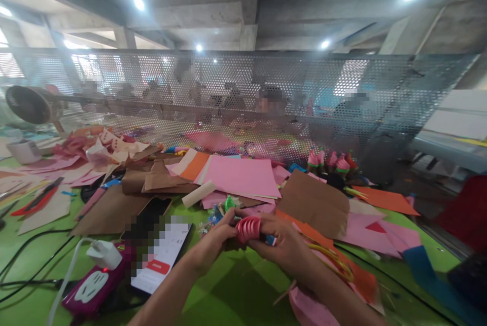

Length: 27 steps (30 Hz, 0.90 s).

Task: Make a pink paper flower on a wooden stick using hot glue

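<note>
Between both hands [286, 241], ridged pink piece [248, 228]

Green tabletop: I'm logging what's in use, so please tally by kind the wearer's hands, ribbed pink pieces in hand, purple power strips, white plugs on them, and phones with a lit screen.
Hands: 2 (left hand, right hand)
Ribbed pink piece: 1
Purple power strip: 1
White plug: 1
Lit phone: 1
Total: 6
</note>
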Each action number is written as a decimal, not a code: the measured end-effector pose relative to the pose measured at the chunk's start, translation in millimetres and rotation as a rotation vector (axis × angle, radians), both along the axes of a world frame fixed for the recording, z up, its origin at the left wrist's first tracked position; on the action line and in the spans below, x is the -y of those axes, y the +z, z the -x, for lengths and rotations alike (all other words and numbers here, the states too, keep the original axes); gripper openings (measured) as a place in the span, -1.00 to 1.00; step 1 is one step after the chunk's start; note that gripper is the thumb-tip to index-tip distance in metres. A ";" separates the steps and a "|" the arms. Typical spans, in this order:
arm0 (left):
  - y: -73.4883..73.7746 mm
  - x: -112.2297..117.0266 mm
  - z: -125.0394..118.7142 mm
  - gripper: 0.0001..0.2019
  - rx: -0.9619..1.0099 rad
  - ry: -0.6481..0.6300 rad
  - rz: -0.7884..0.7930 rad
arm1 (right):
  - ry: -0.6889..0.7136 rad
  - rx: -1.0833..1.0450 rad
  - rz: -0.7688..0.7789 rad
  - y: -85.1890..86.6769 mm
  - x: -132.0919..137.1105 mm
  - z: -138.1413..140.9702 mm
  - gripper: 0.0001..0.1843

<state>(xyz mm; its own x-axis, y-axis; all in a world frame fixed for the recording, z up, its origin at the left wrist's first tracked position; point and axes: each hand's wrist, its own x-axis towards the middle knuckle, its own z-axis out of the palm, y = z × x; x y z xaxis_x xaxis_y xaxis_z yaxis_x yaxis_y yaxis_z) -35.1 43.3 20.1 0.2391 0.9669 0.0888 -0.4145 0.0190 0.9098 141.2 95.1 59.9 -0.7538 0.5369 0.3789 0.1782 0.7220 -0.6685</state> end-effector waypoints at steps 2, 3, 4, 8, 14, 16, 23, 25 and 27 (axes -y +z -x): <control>-0.8 -1.1 0.6 -0.66 0.009 -0.001 0.002 | 0.003 0.007 0.000 -0.6 -1.1 -1.3 -0.87; -1.5 -1.8 1.0 -0.65 0.013 -0.001 0.003 | 0.003 0.011 -0.002 -1.0 -1.7 -2.0 -0.88; -2.2 -2.5 1.4 -0.65 0.016 -0.001 0.006 | 0.006 0.015 -0.003 -1.3 -2.2 -2.5 -0.88; -4.5 -4.0 2.9 -0.64 0.025 -0.006 0.010 | 0.014 0.017 0.015 -0.6 -2.0 -3.1 -0.85; -6.7 -3.7 4.2 -0.73 0.076 -0.025 -0.008 | 0.026 0.016 -0.017 1.3 -0.9 -2.2 -0.78; -7.5 -3.8 4.9 -0.76 0.087 -0.033 -0.019 | 0.018 0.018 -0.038 0.6 -1.4 -2.6 -0.76; -9.3 -4.9 6.8 -0.79 0.101 -0.052 -0.047 | 0.013 0.026 -0.093 -1.6 -1.5 -3.6 -0.79; -9.2 -4.2 7.4 -0.79 0.109 -0.059 -0.054 | 0.019 0.017 -0.110 -2.1 -1.6 -3.5 -0.81; -8.9 -3.3 7.9 -0.79 0.120 -0.071 -0.060 | 0.023 0.008 -0.133 -3.1 -2.2 -3.3 -0.83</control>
<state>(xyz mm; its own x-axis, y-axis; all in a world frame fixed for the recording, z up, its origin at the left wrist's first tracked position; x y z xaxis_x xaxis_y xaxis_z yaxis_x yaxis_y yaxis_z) -43.1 46.6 11.2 0.2908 0.9401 0.1778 -0.5196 -0.0009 0.8544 144.6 97.3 56.8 -0.7685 0.4645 0.4400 0.1651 0.8084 -0.5650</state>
